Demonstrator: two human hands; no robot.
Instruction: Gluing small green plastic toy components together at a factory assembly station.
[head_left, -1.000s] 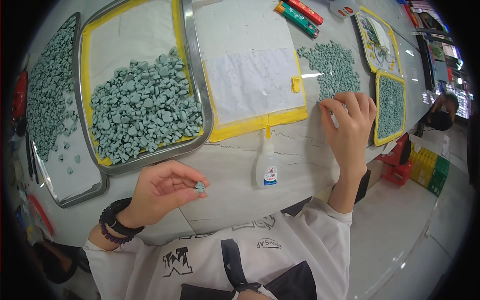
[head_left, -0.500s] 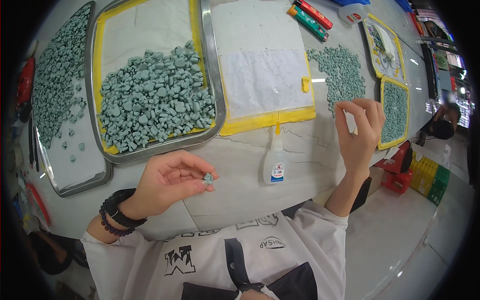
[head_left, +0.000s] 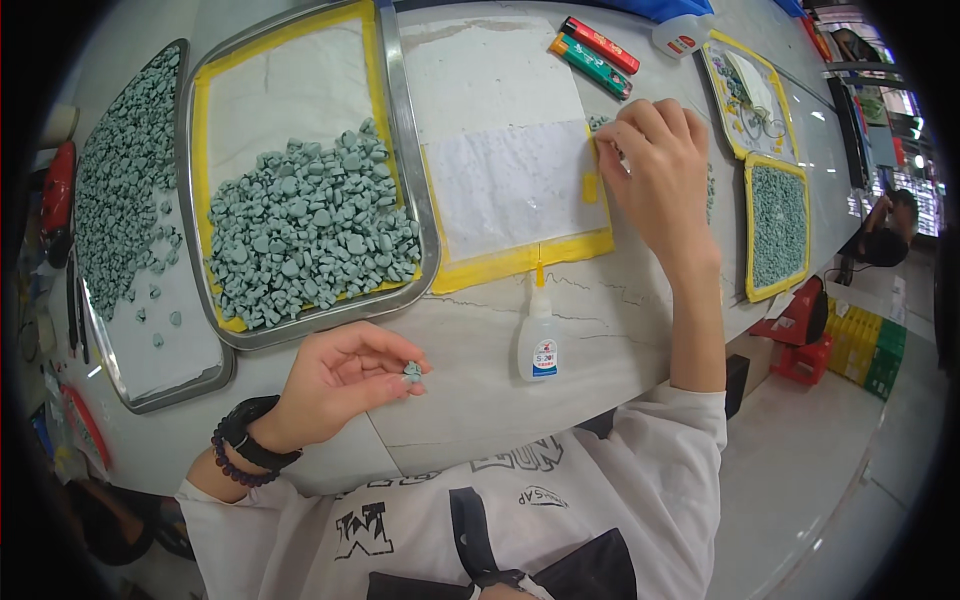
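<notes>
Tabletop (head_left: 470, 410), right hand (head_left: 660, 175) now farther forward, perhaps over green chips (head_left: 711, 190).

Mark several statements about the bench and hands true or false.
The left hand pinches a small green piece. True.
The right hand is over a large metal tray. False: the right hand is near the right edge of the yellow-trimmed sheet.
The squeeze bottle has a red nozzle. False: the squeeze bottle has a yellow nozzle.
The lower yellow-edged tray at far right holds small green bits. True.
A black wristband circles the right wrist. False: the black wristband circles the left wrist.
</notes>
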